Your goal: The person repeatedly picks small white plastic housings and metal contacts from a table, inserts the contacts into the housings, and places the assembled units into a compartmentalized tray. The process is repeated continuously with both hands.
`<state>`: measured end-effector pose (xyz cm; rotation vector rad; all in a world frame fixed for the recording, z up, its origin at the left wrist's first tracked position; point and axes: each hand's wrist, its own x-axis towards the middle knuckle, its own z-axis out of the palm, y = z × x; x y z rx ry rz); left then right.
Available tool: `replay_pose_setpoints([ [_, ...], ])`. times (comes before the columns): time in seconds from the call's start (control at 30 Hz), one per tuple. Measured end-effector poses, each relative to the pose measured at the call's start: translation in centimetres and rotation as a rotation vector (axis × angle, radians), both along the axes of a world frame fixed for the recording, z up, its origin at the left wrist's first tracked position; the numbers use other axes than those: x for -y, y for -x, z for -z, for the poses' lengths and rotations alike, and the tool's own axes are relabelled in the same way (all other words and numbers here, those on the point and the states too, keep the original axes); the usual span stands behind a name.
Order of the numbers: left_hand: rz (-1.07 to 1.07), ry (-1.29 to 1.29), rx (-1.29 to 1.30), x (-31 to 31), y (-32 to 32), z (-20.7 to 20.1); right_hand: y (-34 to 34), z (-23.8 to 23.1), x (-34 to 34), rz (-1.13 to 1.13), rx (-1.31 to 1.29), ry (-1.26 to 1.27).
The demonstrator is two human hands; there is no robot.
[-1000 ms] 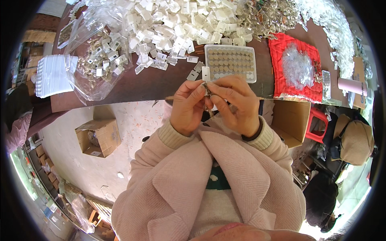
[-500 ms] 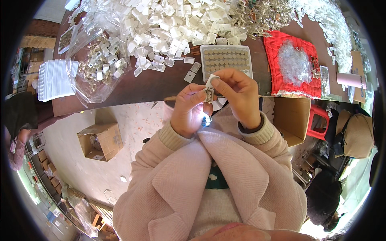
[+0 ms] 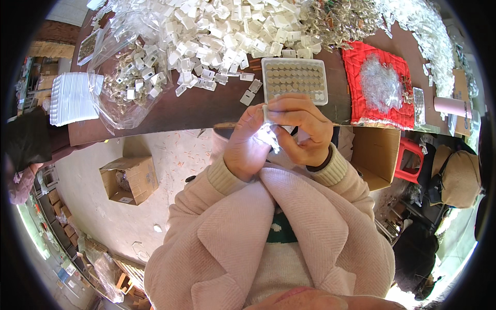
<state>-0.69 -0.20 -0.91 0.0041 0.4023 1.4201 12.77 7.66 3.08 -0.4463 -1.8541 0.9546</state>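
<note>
Close together over the table's front edge, my two hands meet on a small white battery case [image 3: 266, 113]. Fingers of my left hand [image 3: 244, 143] close around its left side. My right hand [image 3: 306, 129] pinches its upper end with thumb and fingers bent. A bright white glow [image 3: 267, 135] shines just below the case between the hands, from what looks like tiny lights. The fingers and the glare hide most of the case. Just beyond my hands lies a clear tray [image 3: 325, 85] with rows of round button cells [image 3: 294, 77].
Loose white plastic cases [image 3: 217, 36] are heaped at the back, beside tangled wire lights [image 3: 341, 20]. A clear bag [image 3: 134, 116] of parts and stacked white trays [image 3: 76, 101] lie left. Right is a red cloth [image 3: 361, 106]; cardboard boxes [image 3: 132, 178] stand below.
The open face with cells in the case has turned out of view. My right hand has shifted lower and curled around the case; the glow between my hands has grown larger.
</note>
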Motion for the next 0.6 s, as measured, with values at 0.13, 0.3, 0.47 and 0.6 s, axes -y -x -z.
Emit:
replay_pose_setpoints([
  [0.13,-0.01,-0.098,-0.032,0.1,-0.6,0.6,0.0,0.2,0.2,0.036,-0.026,0.021],
  [0.3,-0.038,0.006,-0.111,0.7,-1.1,0.3,-0.9,0.7,0.4,0.063,0.031,-0.151],
  [0.47,0.035,0.032,-0.176,0.2,-2.0,0.2,-4.9,1.1,1.2,0.095,0.262,-0.208],
  [0.6,0.058,-0.006,-0.262,-0.1,-2.5,0.2,-10.1,2.0,0.2,0.387,0.324,-0.089],
])
